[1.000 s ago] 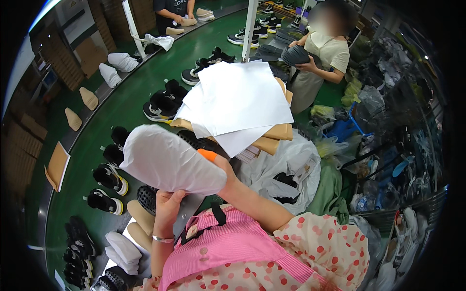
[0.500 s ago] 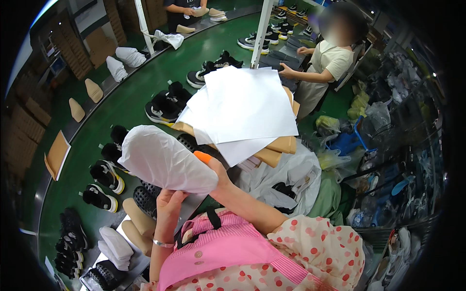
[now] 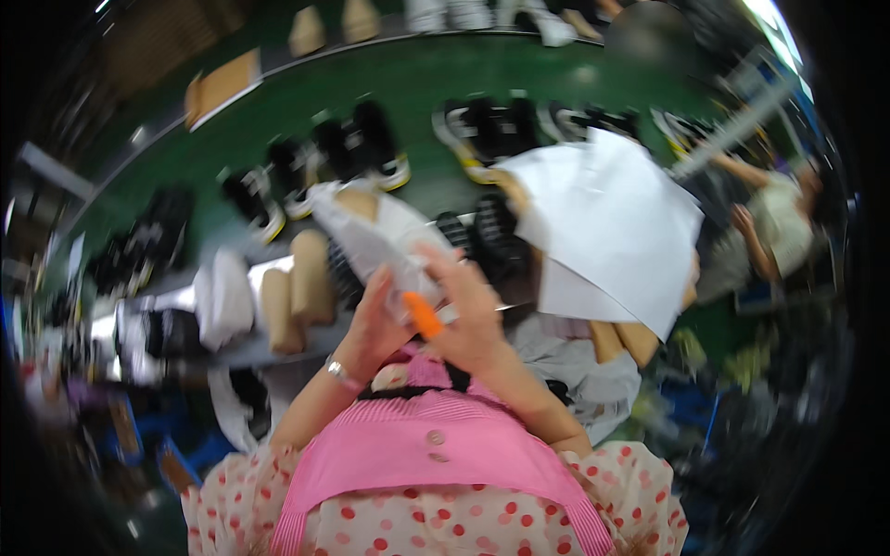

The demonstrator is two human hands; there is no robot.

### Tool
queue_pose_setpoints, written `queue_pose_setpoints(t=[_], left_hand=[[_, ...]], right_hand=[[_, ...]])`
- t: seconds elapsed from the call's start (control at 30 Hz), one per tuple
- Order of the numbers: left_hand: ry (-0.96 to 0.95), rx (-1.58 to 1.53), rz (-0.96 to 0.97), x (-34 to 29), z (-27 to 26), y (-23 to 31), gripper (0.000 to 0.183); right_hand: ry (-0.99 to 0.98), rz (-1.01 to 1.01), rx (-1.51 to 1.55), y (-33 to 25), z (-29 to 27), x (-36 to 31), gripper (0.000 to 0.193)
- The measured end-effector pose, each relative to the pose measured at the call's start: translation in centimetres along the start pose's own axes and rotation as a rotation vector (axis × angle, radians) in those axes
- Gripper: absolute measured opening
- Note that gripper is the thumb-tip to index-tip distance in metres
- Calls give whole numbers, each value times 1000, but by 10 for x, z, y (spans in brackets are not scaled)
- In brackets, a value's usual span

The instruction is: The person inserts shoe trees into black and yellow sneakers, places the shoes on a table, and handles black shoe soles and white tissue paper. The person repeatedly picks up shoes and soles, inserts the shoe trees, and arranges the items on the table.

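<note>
- Wearing a pink fabric apron (image 3: 399, 454) over a cream, red-dotted blouse (image 3: 371, 514); nearest to view.
- Left hand (image 3: 374, 322): grip closed on a thin white sheet (image 3: 345, 232); silvery band (image 3: 339, 372) at wrist.
- Right hand (image 3: 475, 320): grip clamped on same sheet from the right, fingertips blurred; orange cover (image 3: 424, 315) on one finger.
- Beige rounded form (image 3: 357, 201): partly wrapped in the sheet, just beyond both hands, far end bare.
- Left of hands: two smooth beige forms (image 3: 312, 278) side by side; beside them, white-covered forms (image 3: 230, 292).
- Right of hands: loose stack of white paper sheets (image 3: 612, 232).
- Beyond: black-and-white sneakers (image 3: 371, 144) with yellow sole accents, rowed on the green tabletop (image 3: 399, 83).
- Far rim: brown flat board (image 3: 222, 88), more beige forms (image 3: 307, 32).
</note>
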State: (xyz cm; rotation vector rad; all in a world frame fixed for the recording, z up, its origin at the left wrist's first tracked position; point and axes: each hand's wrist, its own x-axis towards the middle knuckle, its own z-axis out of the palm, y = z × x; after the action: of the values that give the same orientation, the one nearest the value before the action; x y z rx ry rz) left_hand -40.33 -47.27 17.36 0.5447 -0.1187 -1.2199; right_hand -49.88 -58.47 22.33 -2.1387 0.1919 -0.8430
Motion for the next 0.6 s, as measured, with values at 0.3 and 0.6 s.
queue_pose_setpoints(t=[0.3,0.6], left_hand=[[115,-13,170,-69,-36,42,74],[620,356,475,-188,-109,124,81]], right_hand=[[-438,-370,-92,-23,56,20,33],[-557,-110,46,-26,105,6,28]])
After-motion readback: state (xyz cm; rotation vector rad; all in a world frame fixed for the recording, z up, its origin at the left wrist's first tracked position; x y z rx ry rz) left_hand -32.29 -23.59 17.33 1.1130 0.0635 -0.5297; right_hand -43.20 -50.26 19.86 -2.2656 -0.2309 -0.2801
